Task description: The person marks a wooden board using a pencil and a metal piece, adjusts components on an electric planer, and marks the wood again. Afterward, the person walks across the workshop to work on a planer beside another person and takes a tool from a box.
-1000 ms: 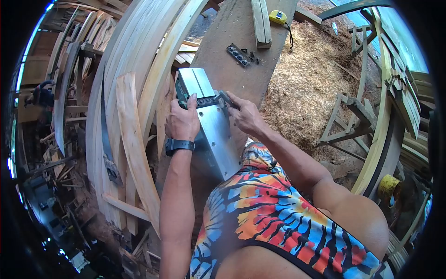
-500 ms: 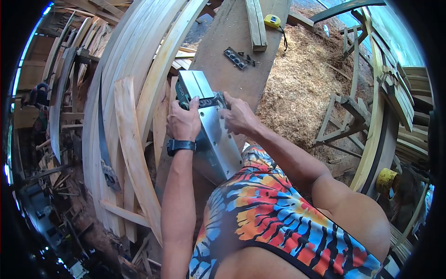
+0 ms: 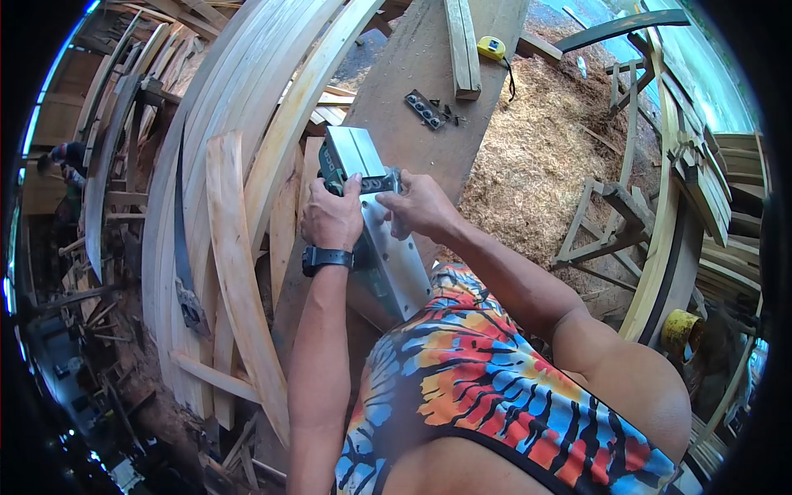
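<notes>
An electric planer (image 3: 396, 247) lies with its metal sole up on a wide plank, its rear end against my body. My left hand (image 3: 332, 216) is wrapped round its side, thumb on the edge near the cutter slot. With bent fingers, my right hand (image 3: 417, 205) touches the sole just below the slot; whether a small part is between its fingers is hidden. Farther up the plank (image 3: 396, 87) lie a dark metal blade piece with holes (image 3: 424, 109) and several small dark bits beside it.
A squared timber (image 3: 463, 49) and a yellow tape measure (image 3: 492, 48) lie at the plank's far end. Long curved boards (image 3: 223, 107) stand at the left. Wood shavings (image 3: 528, 157) cover the ground at the right, near a wooden frame (image 3: 610, 219). Another person (image 3: 70, 157) is at the far left.
My right hand has shifted from the cutter slot's right end down and left onto the sole, its fingers more curled. My left hand still holds the planer. The view has shifted slightly.
</notes>
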A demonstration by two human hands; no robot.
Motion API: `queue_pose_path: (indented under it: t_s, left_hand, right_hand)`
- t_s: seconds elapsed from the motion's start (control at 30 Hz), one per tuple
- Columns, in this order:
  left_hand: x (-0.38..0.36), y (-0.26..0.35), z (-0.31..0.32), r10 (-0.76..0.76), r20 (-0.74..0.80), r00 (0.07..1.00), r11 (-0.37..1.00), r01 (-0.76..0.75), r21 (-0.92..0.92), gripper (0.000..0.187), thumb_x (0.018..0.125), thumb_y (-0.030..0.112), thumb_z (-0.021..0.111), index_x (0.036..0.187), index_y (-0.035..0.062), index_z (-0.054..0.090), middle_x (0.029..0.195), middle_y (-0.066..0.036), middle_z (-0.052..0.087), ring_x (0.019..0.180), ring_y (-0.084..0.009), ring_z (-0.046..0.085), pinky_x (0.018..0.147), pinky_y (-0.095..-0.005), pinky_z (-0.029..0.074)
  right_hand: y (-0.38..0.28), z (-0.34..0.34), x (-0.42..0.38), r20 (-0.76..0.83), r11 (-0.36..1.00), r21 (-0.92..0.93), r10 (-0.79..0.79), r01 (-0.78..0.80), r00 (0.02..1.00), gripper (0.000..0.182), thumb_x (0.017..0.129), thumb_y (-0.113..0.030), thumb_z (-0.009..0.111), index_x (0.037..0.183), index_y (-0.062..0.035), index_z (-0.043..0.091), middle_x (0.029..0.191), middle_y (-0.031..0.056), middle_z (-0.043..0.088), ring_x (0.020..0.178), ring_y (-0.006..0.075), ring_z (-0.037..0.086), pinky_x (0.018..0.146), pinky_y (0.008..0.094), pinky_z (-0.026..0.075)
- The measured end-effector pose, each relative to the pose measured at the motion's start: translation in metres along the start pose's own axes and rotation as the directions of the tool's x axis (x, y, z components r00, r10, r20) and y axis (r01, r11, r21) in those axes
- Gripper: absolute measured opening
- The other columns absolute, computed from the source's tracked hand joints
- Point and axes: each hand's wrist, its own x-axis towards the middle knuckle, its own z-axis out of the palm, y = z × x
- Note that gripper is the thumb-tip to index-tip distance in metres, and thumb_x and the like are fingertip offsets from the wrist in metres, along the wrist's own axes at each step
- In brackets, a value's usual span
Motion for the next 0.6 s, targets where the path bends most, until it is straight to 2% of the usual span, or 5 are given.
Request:
queue_pose_path:
  t_s: [0.17, 0.27, 0.37, 0.47, 0.6]
  left_hand:
    - [-0.001, 0.000, 0.000, -0.004, -0.003, 1.000, 1.000, 0.004, 0.009, 0.072, 0.086, 0.062, 0.064, 0.127, 0.0035, 0.061, 0.115, -0.026, 0.069, 0.111, -0.0440, 0.065, 0.093, -0.0516, 0.050]
    - [-0.001, 0.001, 0.000, -0.007, -0.011, 1.000, 1.000, 0.007, 0.002, 0.073, 0.086, 0.062, 0.065, 0.129, 0.0036, 0.061, 0.116, -0.027, 0.069, 0.112, -0.0441, 0.065, 0.094, -0.0512, 0.050]
    - [-0.002, 0.003, 0.000, -0.006, -0.029, 1.000, 1.000, 0.006, 0.023, 0.067, 0.086, 0.057, 0.067, 0.127, 0.0046, 0.060, 0.112, -0.024, 0.071, 0.106, -0.0433, 0.067, 0.090, -0.0524, 0.051]
    - [0.000, 0.000, 0.002, -0.023, -0.011, 1.000, 1.000, 0.023, -0.006, 0.073, 0.086, 0.062, 0.065, 0.129, 0.0036, 0.061, 0.116, -0.028, 0.069, 0.112, -0.0442, 0.065, 0.095, -0.0511, 0.049]
    - [0.000, 0.000, 0.000, -0.015, -0.022, 1.000, 1.000, 0.015, -0.005, 0.071, 0.086, 0.060, 0.065, 0.128, 0.0033, 0.061, 0.113, -0.026, 0.070, 0.108, -0.0436, 0.066, 0.094, -0.0516, 0.049]
  right_hand:
    - [0.010, -0.008, 0.005, 0.055, 0.937, -0.328, -0.110, 0.122, 0.992, 0.032, 0.095, -0.012, 0.065, 0.115, 0.0097, 0.054, 0.074, 0.0164, 0.069, 0.054, 0.0214, 0.069, 0.048, 0.0342, 0.055]
    - [-0.004, -0.015, -0.007, 0.073, 0.958, -0.286, 0.021, 0.000, 0.997, 0.054, 0.093, -0.014, 0.066, 0.134, 0.0134, 0.045, 0.075, 0.0202, 0.070, 0.058, 0.0268, 0.071, 0.055, 0.0374, 0.056]
    - [0.002, -0.026, -0.010, 0.142, 0.882, -0.463, -0.027, 0.090, 0.990, 0.076, 0.091, -0.017, 0.067, 0.151, 0.0095, 0.029, 0.076, 0.0208, 0.070, 0.062, 0.0293, 0.072, 0.062, 0.0402, 0.056]
    - [0.022, -0.035, -0.001, 0.143, 0.798, -0.568, -0.147, 0.203, 0.979, 0.084, 0.090, -0.017, 0.068, 0.158, -0.0016, 0.022, 0.080, 0.0222, 0.071, 0.070, 0.0329, 0.073, 0.067, 0.0418, 0.055]
    - [0.037, -0.045, 0.009, 0.139, 0.726, -0.616, -0.281, 0.305, 0.950, 0.075, 0.087, -0.014, 0.068, 0.155, -0.0172, 0.037, 0.087, 0.0226, 0.071, 0.079, 0.0347, 0.072, 0.072, 0.0440, 0.054]
